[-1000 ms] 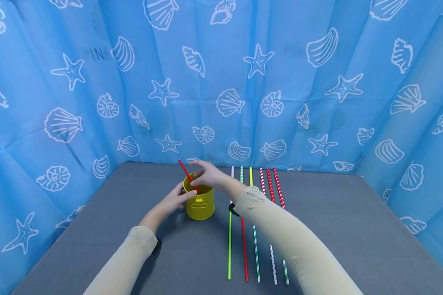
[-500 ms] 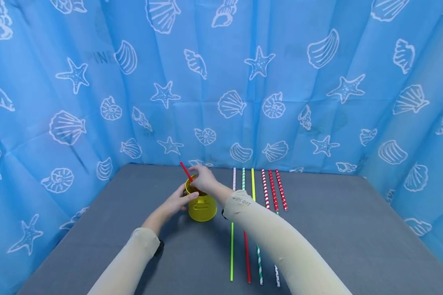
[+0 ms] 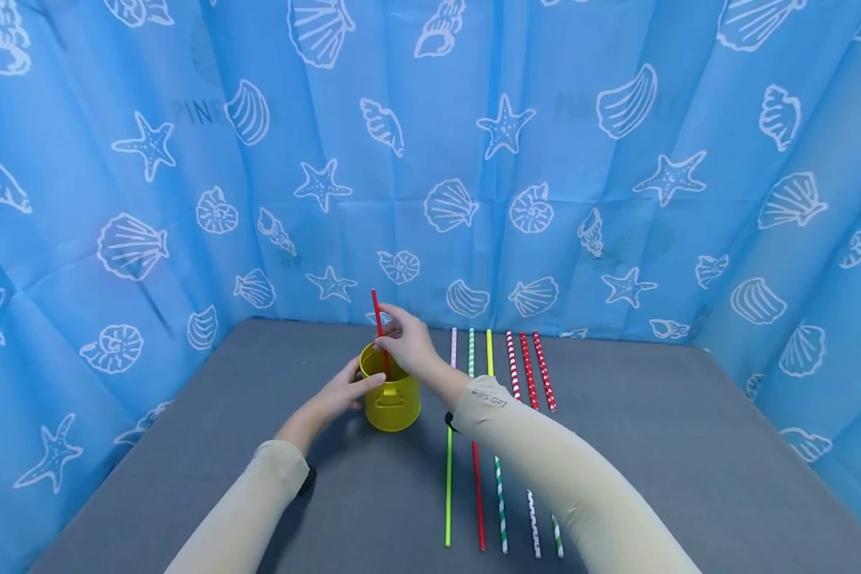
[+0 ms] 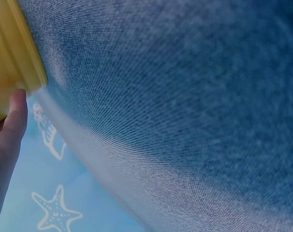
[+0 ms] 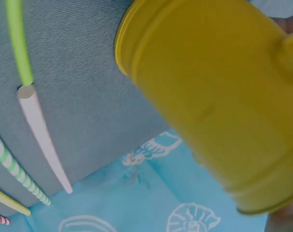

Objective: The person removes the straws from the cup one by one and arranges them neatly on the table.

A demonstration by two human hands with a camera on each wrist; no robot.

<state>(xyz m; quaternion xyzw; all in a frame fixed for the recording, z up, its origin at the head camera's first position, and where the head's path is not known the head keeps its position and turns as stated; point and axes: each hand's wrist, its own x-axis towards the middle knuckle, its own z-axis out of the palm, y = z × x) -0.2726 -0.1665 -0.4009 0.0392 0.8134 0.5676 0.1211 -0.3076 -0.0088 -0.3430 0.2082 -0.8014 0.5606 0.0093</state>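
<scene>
A yellow metal bucket (image 3: pixel 393 408) with a small side handle stands upright on the grey table, left of the middle. My left hand (image 3: pixel 340 392) grips its left side, thumb near the rim; in the left wrist view a finger (image 4: pixel 15 118) lies against the bucket wall (image 4: pixel 6 58). Over the mouth, my right hand (image 3: pixel 410 344) pinches a red straw (image 3: pixel 377 311) that stands nearly upright, its lower part inside the bucket. In the right wrist view the bucket (image 5: pixel 209 96) fills much of the picture and hides the straw.
Right of the bucket lie two rows of straws, partly under my right sleeve (image 3: pixel 545 446). Among them are a lime green straw (image 3: pixel 448 494), a red straw (image 3: pixel 478 494) and a red dotted straw (image 3: pixel 544 371). A blue shell-print curtain (image 3: pixel 502 239) stands behind the table (image 3: pixel 689 446).
My right hand reached down to the bucket's mouth, then came up again. The red straw went from leaning left to nearly upright and now stands higher. The left hand stayed on the bucket.
</scene>
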